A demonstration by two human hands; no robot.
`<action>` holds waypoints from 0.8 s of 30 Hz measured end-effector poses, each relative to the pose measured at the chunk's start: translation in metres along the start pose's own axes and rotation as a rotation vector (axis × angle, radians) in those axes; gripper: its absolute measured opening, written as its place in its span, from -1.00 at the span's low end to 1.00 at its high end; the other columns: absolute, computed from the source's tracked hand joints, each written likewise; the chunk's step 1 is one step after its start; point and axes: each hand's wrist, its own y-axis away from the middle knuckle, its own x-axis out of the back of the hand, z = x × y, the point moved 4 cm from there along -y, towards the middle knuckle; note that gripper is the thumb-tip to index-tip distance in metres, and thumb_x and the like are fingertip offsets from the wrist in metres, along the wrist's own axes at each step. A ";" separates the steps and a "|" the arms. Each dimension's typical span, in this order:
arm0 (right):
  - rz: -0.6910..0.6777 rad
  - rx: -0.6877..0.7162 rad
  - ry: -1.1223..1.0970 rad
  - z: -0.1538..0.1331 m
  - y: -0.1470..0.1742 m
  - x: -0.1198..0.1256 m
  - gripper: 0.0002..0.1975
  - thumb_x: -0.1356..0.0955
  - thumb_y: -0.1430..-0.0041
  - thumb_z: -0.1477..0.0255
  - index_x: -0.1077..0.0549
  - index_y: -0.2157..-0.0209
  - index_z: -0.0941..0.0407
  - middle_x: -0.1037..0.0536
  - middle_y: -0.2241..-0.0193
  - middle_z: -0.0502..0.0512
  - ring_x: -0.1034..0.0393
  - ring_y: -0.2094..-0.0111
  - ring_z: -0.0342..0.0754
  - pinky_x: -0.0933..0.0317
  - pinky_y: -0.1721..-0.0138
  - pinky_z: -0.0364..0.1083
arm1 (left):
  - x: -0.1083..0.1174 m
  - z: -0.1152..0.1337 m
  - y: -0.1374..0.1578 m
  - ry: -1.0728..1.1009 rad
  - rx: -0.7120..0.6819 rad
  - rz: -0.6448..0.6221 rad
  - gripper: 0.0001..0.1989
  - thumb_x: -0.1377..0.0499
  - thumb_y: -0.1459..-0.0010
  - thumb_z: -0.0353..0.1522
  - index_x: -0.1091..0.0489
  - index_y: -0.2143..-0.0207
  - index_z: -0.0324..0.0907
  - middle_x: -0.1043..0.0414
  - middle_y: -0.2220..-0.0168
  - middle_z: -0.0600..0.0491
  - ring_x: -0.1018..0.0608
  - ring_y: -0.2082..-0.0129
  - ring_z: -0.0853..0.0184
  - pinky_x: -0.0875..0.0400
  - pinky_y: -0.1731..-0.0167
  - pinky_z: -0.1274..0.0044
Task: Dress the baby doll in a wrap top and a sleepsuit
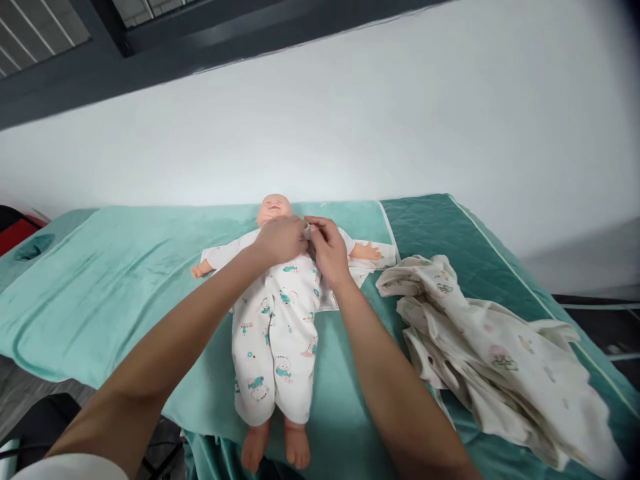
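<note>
— Left hand point(281, 240) state? Need it quick.
— Curled, knuckles up, pinching the collar of the printed romper point(274, 333) at the doll's chest. Fingertips hidden, so the exact grip is hard to read.
— Right hand point(327, 250)?
— Touching the left one, fingers bent onto the same collar fabric, just below the chin. Grasping cloth, looks like.
— Where's the baby doll point(273, 208)?
— On its back, mid massage bed point(125, 280), head toward the white wall point(400, 120), arms spread, bare feet point(277, 445) at the near edge.
— Under it?
— Teal towel covers the bed; an open white garment point(367, 263) lies flat under the doll's far arm.
— Anything else?
— Crumpled patterned blanket point(500, 360) to the right, near but apart from the doll.
</note>
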 end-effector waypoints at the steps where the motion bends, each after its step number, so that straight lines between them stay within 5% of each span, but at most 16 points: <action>1: -0.065 -0.002 0.044 0.002 0.001 -0.004 -0.71 -0.27 -0.31 0.23 -0.48 0.05 0.05 -0.55 0.01 0.12 -0.40 -0.05 0.02 -0.20 -0.14 0.05 | 0.002 -0.012 0.014 0.138 0.028 0.142 -0.66 -0.02 -0.30 -0.30 -0.41 -0.05 -0.16 -0.48 -0.09 -0.08 -0.48 -0.11 0.15 -0.35 -0.09 0.35; 4: -0.207 0.035 0.178 0.001 0.002 -0.012 -0.71 -0.30 -0.31 0.21 -0.50 0.05 0.03 -0.54 -0.04 0.12 -0.34 -0.12 0.06 -0.11 -0.21 0.09 | -0.010 -0.050 0.048 0.579 0.132 0.402 -0.65 -0.06 -0.30 -0.20 -0.42 -0.05 -0.11 -0.45 -0.14 0.00 -0.45 -0.17 0.25 -0.29 -0.19 0.43; 9: -0.283 -0.040 0.231 -0.001 0.005 -0.015 -0.68 -0.32 -0.29 0.17 -0.46 0.00 -0.01 -0.48 -0.13 0.10 -0.26 -0.19 0.07 -0.05 -0.24 0.13 | -0.046 -0.086 0.060 0.992 0.257 0.517 -0.64 -0.11 -0.26 -0.19 -0.41 -0.04 -0.13 -0.45 -0.15 -0.01 -0.45 -0.17 0.25 -0.28 -0.22 0.42; 14: -0.293 -0.163 0.170 0.004 0.008 -0.016 -0.65 -0.37 -0.21 0.12 -0.42 0.02 -0.06 -0.42 -0.18 0.05 -0.22 -0.21 0.07 -0.17 -0.14 0.07 | -0.054 -0.092 0.056 1.066 0.219 0.489 -0.75 -0.13 -0.24 -0.22 -0.40 0.06 -0.06 -0.41 -0.19 0.03 -0.41 -0.21 0.25 -0.25 -0.24 0.40; 24: -0.264 -0.203 0.247 -0.005 0.011 -0.020 -0.71 -0.42 -0.11 0.13 -0.36 0.37 0.05 -0.44 -0.15 0.06 -0.34 0.07 0.02 -0.21 0.12 0.00 | -0.043 -0.083 0.079 1.003 0.019 0.476 -0.76 -0.31 -0.11 -0.22 -0.32 0.34 -0.12 -0.36 -0.19 -0.03 -0.38 -0.23 0.16 -0.28 -0.21 0.32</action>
